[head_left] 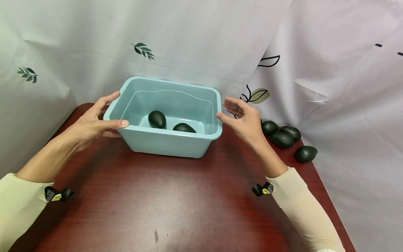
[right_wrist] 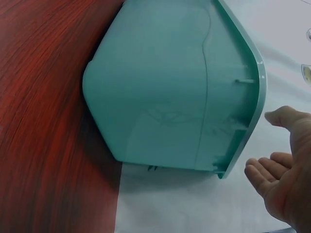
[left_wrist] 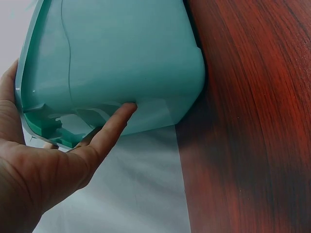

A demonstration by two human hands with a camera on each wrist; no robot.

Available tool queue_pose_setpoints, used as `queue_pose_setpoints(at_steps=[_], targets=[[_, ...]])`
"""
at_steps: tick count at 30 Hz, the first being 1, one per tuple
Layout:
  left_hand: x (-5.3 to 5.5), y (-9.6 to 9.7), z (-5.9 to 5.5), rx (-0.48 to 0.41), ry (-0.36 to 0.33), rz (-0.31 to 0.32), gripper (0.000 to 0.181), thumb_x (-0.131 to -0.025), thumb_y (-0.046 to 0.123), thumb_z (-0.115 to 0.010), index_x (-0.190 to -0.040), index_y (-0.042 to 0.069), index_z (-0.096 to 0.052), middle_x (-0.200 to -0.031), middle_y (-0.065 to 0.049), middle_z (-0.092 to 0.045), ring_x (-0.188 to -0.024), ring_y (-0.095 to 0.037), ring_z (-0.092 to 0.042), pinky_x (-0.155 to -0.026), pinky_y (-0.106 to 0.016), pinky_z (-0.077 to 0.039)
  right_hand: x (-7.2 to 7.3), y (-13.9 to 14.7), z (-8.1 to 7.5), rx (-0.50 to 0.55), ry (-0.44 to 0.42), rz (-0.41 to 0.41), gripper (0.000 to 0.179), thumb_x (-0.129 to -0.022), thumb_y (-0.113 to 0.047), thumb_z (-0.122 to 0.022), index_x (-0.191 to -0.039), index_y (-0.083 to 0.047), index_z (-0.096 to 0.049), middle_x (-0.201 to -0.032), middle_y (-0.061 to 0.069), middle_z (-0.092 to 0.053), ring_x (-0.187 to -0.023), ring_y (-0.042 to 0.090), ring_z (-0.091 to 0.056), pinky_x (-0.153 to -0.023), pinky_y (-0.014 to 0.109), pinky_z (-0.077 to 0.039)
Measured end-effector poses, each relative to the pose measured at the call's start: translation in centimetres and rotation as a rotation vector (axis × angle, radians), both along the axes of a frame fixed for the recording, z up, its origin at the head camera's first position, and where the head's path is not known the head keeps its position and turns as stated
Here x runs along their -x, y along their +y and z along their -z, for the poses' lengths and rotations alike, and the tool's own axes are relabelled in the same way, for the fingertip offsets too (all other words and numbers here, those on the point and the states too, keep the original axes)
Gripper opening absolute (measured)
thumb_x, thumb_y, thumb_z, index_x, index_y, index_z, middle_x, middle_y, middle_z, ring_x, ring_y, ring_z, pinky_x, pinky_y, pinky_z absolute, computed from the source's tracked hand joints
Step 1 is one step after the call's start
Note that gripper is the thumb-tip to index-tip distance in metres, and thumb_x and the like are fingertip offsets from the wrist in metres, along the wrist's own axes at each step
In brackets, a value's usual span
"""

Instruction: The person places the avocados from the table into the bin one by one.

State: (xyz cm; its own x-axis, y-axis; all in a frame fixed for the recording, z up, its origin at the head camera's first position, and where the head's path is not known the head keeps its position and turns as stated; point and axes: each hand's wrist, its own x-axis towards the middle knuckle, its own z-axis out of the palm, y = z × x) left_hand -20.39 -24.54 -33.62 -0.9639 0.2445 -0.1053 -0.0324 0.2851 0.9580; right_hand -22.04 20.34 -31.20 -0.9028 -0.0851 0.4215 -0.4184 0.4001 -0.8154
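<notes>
A light blue plastic bin stands on the table near the back curtain. Two dark green avocados lie inside: one whole avocado, and another avocado partly hidden behind the front rim. My left hand grips the bin's left end; its thumb lies over the rim, and in the left wrist view a finger touches the end wall below. At the right end, my right hand is beside the rim, fingers relaxed and holding nothing. The right wrist view shows a small gap between its thumb and the bin.
Several more avocados lie at the table's right edge, beyond my right forearm. One avocado sits a little apart from them. The reddish wooden table meets pale curtains at the back and sides.
</notes>
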Motion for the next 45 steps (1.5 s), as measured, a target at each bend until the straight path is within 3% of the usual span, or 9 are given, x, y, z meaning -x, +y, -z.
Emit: queue_pose_setpoints(at_steps=[11, 24, 33, 38, 45], targets=[[0.0, 0.0, 0.0, -0.002, 0.002, 0.003, 0.095, -0.098, 0.019, -0.072, -0.163, 0.051, -0.011, -0.163, -0.010, -0.020, -0.130, -0.022, -0.046, -0.088, -0.041, -0.064, 0.4, 1.9, 1.1, 0.032, 0.018, 0.011, 0.054, -0.082, -0.012, -0.089, -0.132, -0.005, -0.070, -0.128, 0.015, -0.073, -0.120, 0.027, -0.072, -0.104, 0.034, -0.057], [0.0, 0.0, 0.1, 0.009, 0.006, -0.005, 0.095, -0.098, 0.021, -0.073, -0.163, 0.051, -0.011, -0.162, -0.008, -0.022, -0.130, -0.025, -0.047, -0.087, -0.041, -0.064, 0.8, 3.6, 2.5, -0.025, -0.026, 0.093, 0.053, -0.083, -0.024, -0.089, -0.131, -0.008, -0.071, -0.128, 0.017, -0.073, -0.119, 0.027, -0.072, -0.102, 0.030, -0.058], [0.0, -0.1, 0.1, 0.006, 0.008, -0.008, 0.095, -0.097, 0.020, -0.073, -0.163, 0.051, -0.011, -0.161, -0.009, -0.023, -0.128, -0.024, -0.048, -0.087, -0.040, -0.064, 1.0, 5.0, 3.6, -0.077, -0.067, 0.153, 0.054, -0.084, -0.030, -0.089, -0.132, -0.010, -0.071, -0.125, 0.013, -0.075, -0.114, 0.022, -0.074, -0.101, 0.040, -0.059], [0.0, 0.0, 0.1, 0.003, 0.004, -0.013, 0.095, -0.097, 0.021, -0.074, -0.163, 0.050, -0.012, -0.162, -0.009, -0.022, -0.129, -0.025, -0.048, -0.087, -0.041, -0.064, 1.3, 5.8, 4.1, -0.094, -0.078, 0.177, 0.052, -0.085, -0.026, -0.088, -0.132, -0.012, -0.071, -0.126, 0.015, -0.074, -0.113, 0.023, -0.075, -0.099, 0.034, -0.060], [0.0, 0.1, 0.0, -0.001, 0.003, -0.014, 0.096, -0.097, 0.021, -0.074, -0.163, 0.049, -0.011, -0.162, -0.009, -0.021, -0.131, -0.027, -0.046, -0.087, -0.041, -0.064, 1.5, 6.9, 4.5, -0.113, -0.112, 0.199, 0.055, -0.085, -0.036, -0.087, -0.132, -0.013, -0.071, -0.126, 0.012, -0.075, -0.113, 0.024, -0.075, -0.095, 0.025, -0.060]])
